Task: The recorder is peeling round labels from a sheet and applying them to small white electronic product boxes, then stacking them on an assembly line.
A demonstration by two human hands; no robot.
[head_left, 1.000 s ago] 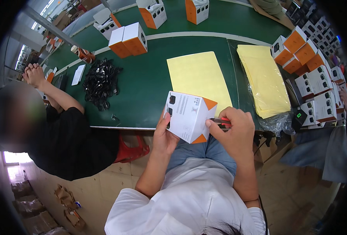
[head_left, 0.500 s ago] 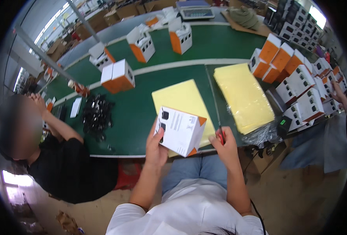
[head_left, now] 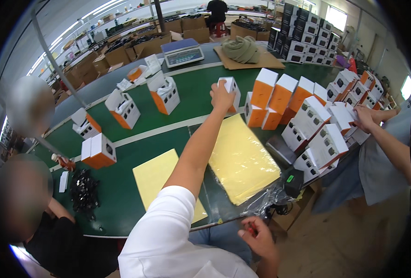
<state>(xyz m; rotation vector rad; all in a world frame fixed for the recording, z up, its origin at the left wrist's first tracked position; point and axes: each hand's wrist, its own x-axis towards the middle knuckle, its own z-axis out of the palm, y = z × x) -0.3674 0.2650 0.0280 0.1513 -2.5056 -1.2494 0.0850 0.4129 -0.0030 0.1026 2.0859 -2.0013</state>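
Note:
My left hand [head_left: 222, 96] is stretched far out over the green table and grips a small white-and-orange carton [head_left: 233, 88] from above. The carton stands upright beside a row of similar orange-and-white cartons [head_left: 279, 95]. Close to my lap, past the table's front edge, my right hand [head_left: 259, 238] is closed around a small red-handled tool [head_left: 250, 228]; its working end is not clear. Below my left arm lies a yellow sheet [head_left: 157, 176], partly covered by the arm. Right of that is a stack of yellow sheets [head_left: 242, 160] in clear plastic.
Several open cartons [head_left: 164, 95] stand at the back left, near a scale [head_left: 182, 53]. A closed carton [head_left: 99, 150] and a pile of black parts [head_left: 84, 190] lie left. At right, a co-worker's hand [head_left: 365, 118] touches piled cartons [head_left: 323, 143]. Another person sits left.
My left hand has carried the carton from in front of me to the far side, beside the carton row. My right hand has dropped toward my lap, and the view has turned right.

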